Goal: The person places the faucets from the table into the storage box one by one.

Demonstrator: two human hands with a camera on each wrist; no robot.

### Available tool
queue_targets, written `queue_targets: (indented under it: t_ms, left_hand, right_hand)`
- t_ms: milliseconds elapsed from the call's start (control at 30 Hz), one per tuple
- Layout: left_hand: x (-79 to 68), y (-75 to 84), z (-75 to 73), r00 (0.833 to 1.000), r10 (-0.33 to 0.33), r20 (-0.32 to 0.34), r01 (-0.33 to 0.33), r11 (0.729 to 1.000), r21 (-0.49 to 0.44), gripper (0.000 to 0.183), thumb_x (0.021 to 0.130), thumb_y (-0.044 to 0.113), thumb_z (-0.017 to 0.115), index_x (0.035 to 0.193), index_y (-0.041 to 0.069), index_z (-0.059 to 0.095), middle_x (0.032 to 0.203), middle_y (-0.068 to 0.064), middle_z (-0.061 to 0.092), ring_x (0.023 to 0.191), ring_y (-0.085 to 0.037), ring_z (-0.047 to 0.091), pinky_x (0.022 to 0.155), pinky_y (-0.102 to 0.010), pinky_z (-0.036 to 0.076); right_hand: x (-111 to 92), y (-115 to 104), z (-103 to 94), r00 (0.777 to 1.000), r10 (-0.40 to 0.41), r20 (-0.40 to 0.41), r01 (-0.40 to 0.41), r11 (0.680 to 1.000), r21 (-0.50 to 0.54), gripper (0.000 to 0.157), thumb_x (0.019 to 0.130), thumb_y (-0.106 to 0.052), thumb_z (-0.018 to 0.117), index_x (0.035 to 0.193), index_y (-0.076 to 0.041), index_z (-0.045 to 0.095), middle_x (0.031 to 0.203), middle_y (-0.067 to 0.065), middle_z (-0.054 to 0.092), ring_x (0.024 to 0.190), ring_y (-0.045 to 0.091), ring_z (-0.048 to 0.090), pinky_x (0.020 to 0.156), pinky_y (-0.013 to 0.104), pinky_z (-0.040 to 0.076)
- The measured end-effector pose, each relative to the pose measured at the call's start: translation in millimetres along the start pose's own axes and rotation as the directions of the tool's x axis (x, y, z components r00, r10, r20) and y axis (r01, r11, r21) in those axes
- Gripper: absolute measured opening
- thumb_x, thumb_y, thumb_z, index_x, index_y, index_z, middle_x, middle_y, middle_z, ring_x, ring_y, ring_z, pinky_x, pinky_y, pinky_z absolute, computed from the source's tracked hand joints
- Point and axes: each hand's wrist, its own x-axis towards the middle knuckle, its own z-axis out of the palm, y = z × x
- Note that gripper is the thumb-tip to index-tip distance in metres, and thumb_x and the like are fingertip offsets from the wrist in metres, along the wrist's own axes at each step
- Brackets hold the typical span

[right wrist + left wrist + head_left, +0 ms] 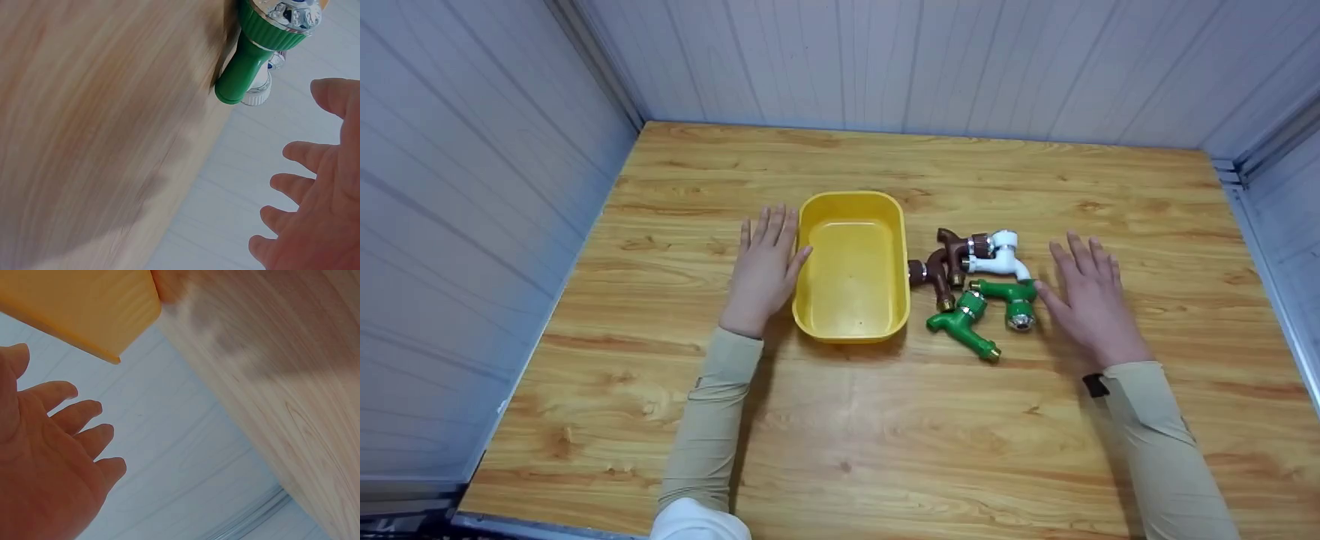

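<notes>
A yellow plastic basin (pixel 851 285) with nothing in it stands mid-table. Just left of it is my left hand (pixel 763 277), fingers extended and the thumb by the rim; whether it touches cannot be made out. To the basin's right lie several plastic taps: two brown taps (pixel 940 279), a white tap (pixel 1001 259) and two green taps (pixel 966 326). My right hand (pixel 1091 304) is spread beside them, its thumb close to the upper green tap (pixel 1009 294). The right wrist view shows that green tap (pixel 242 73) apart from the fingers. Neither hand holds anything.
The wood-grain table (pixel 840 442) carries all of this. Pale panelled walls (pixel 877 67) rise behind it and on both sides. The lower brown tap's handle lies against or very near the basin's right wall.
</notes>
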Motion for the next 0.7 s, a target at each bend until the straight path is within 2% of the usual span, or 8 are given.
queue_targets:
  t_ms: [233, 467, 700]
  left_hand:
    - [0.3, -1.8, 0.8, 1.000, 0.004, 0.000, -0.004, 1.000, 0.003, 0.063, 0.103, 0.046, 0.032, 0.152, 0.008, 0.023, 0.157, -0.013, 0.018, 0.144, -0.031, 0.010, 0.115, -0.050, -0.001]
    - [-1.1, -1.1, -1.8, 1.000, -0.013, 0.018, 0.013, 1.000, -0.005, 0.065, 0.102, 0.050, 0.031, 0.153, 0.012, 0.020, 0.158, -0.011, 0.014, 0.144, -0.027, 0.004, 0.115, -0.048, -0.006]
    - [0.2, 0.6, -2.4, 1.000, -0.006, 0.001, 0.006, 1.000, -0.026, 0.064, 0.102, 0.048, 0.035, 0.153, 0.012, 0.021, 0.158, -0.010, 0.016, 0.144, -0.029, 0.008, 0.115, -0.046, -0.006]
  right_hand:
    - [-1.5, -0.6, 0.5, 1.000, -0.007, -0.001, 0.007, 1.000, 0.019, 0.069, 0.099, -0.046, 0.044, 0.153, -0.009, 0.021, 0.159, 0.014, 0.004, 0.143, 0.038, -0.004, 0.112, 0.057, -0.005]
    - [-5.3, -1.8, -0.5, 1.000, -0.023, -0.021, 0.025, 0.998, 0.064, 0.069, 0.099, -0.044, 0.047, 0.152, -0.006, 0.023, 0.158, 0.016, 0.007, 0.143, 0.038, -0.001, 0.113, 0.056, -0.002]
    - [-4.2, -2.5, -2.9, 1.000, -0.021, -0.013, 0.022, 0.991, 0.130, 0.069, 0.099, -0.043, 0.048, 0.152, -0.006, 0.023, 0.158, 0.016, 0.008, 0.142, 0.040, 0.003, 0.113, 0.057, 0.002]
